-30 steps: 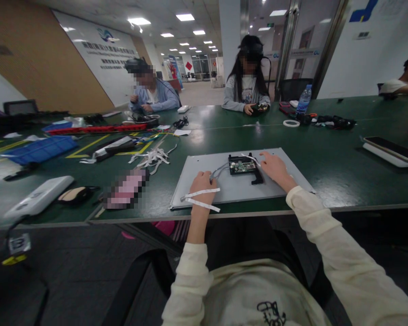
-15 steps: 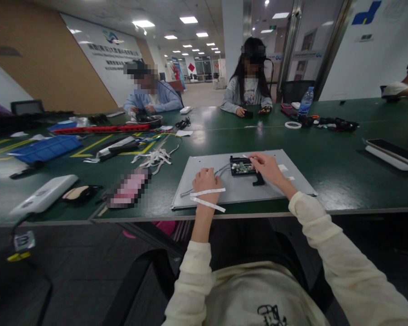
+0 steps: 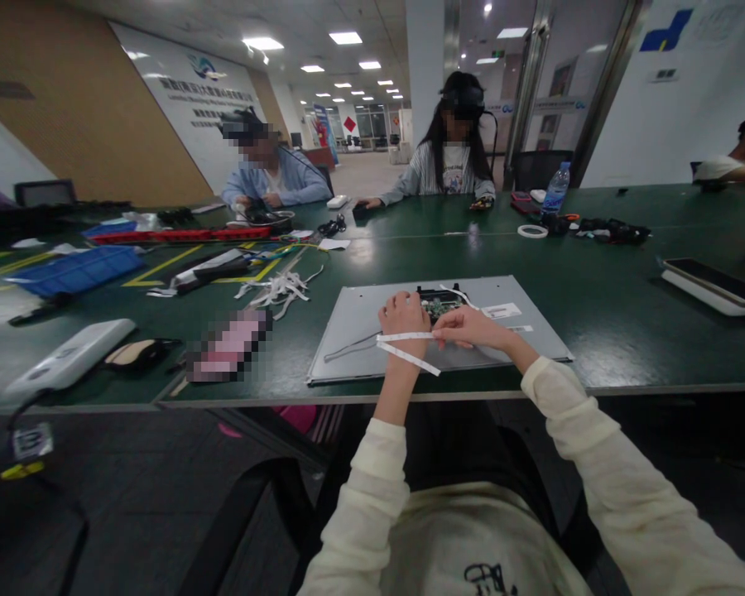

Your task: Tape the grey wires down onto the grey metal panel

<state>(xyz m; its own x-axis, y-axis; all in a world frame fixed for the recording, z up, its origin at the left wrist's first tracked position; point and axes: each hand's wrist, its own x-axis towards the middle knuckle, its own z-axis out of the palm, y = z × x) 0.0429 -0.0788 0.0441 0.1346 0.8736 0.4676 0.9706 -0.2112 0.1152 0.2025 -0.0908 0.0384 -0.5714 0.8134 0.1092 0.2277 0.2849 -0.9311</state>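
Note:
My right hand (image 3: 468,327) is closed, its thumb and forefinger pinching the end of a white adhesive strip (image 3: 406,336) that lies across my left wrist. Another white strip crosses the same wrist at a slant. My left hand (image 3: 403,314) has its fingers curled at the left end of a black frame (image 3: 431,292) holding a green circuit board (image 3: 442,308); what they grip is hidden. One short white strip (image 3: 456,295) runs over the frame's right part. Everything rests on a flat grey panel (image 3: 348,319), with a thin grey cable (image 3: 348,346) trailing left.
Left of the panel lie a heap of white strips (image 3: 282,288), a pink phone (image 3: 229,346), a computer mouse (image 3: 141,353) and a white power strip (image 3: 74,356). A tape roll (image 3: 532,232) and a bottle (image 3: 556,190) stand farther back. Two people sit opposite.
My right hand has left the frame's top edge and come down to the strip on my left wrist. My left hand has shifted right, against the board. A strip now shows on the frame.

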